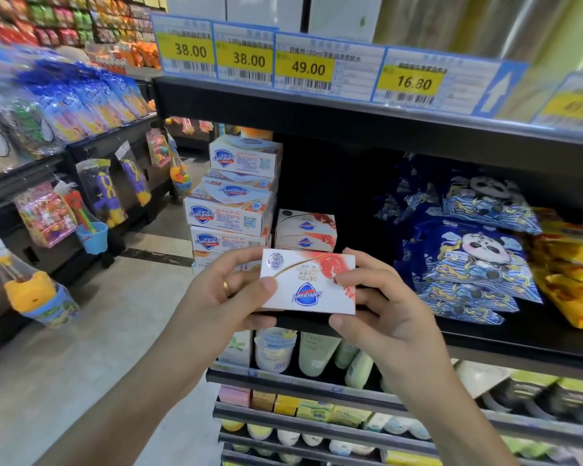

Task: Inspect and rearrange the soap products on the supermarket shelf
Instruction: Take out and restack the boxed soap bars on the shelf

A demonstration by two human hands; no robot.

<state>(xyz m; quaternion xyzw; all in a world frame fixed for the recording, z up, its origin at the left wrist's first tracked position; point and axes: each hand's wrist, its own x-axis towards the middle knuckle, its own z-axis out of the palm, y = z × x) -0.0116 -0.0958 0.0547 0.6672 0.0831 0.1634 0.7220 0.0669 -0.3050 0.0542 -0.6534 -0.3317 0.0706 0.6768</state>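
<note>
Both hands, left (231,294) and right (377,312), fingers pinching soap box (308,280) upside down: "Safeguard", "DETOX".

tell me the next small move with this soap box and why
Probably turn the soap box the right way round: its Safeguard logo reads upside down while both the left hand and right hand grip it.

A: Two bare forearms in view, no sleeves anywhere down to the frame's edge.

B: Jewellery? A plain gold band ring (226,287) sits on one finger of the left hand (229,294).

A: And the right hand (381,317)?

B: Nothing worn there that shows: no ring, no watch, no glove. Short, unpainted nails on both thumbs.
</note>
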